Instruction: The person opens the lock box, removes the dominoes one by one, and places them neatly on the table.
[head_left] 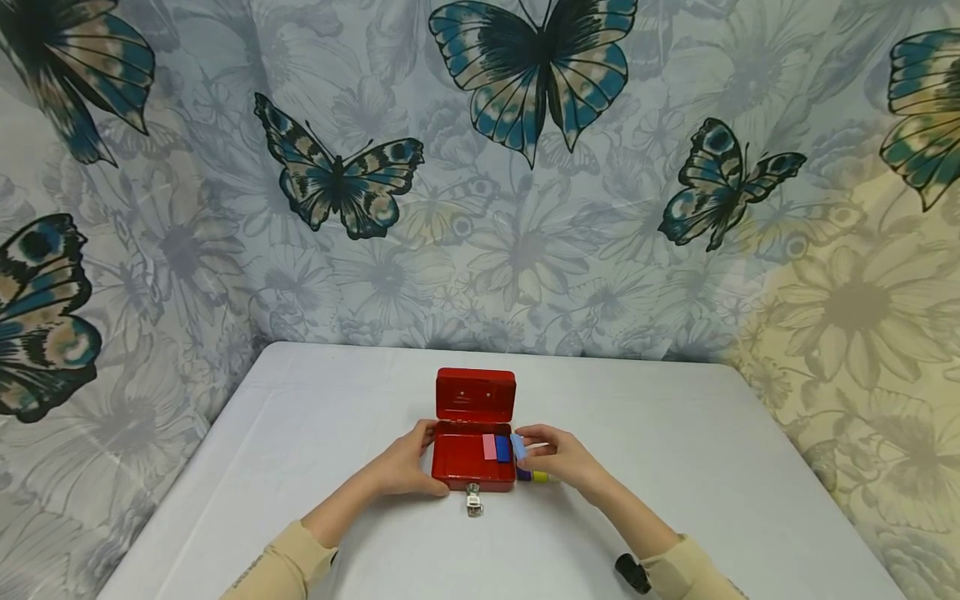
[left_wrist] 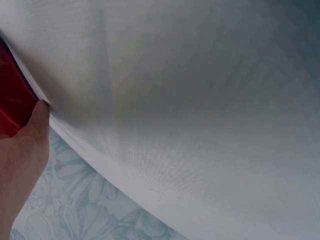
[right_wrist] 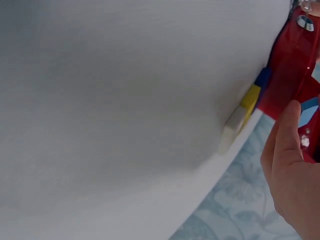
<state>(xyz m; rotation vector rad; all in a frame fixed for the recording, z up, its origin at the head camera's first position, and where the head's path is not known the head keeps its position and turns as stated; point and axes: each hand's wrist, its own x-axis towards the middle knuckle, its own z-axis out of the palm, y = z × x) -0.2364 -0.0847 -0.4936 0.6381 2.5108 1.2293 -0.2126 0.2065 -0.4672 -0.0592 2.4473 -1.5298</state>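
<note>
A red metal box (head_left: 456, 457) stands on the table, its lid (head_left: 476, 396) raised at the back. My left hand (head_left: 406, 463) holds the box's left side, thumb at the front corner. At the right wall, my right hand (head_left: 564, 455) pinches a light blue block (head_left: 518, 446) between thumb and fingers. Inside the box, along its right part, lie a pink block (head_left: 489, 447) and a dark blue block (head_left: 502, 449), side by side. Outside, by the right wall, are a dark purple-blue block (right_wrist: 263, 76), a yellow block (right_wrist: 250, 97) and a whitish block (right_wrist: 233, 125).
A silver metal latch or lock (head_left: 473, 500) sits at the front of the box. White cloth covers the table (head_left: 637, 408). Behind it hangs a fabric backdrop (head_left: 525, 250) with butterflies and flowers. A black object (head_left: 632, 573) shows beside the right sleeve.
</note>
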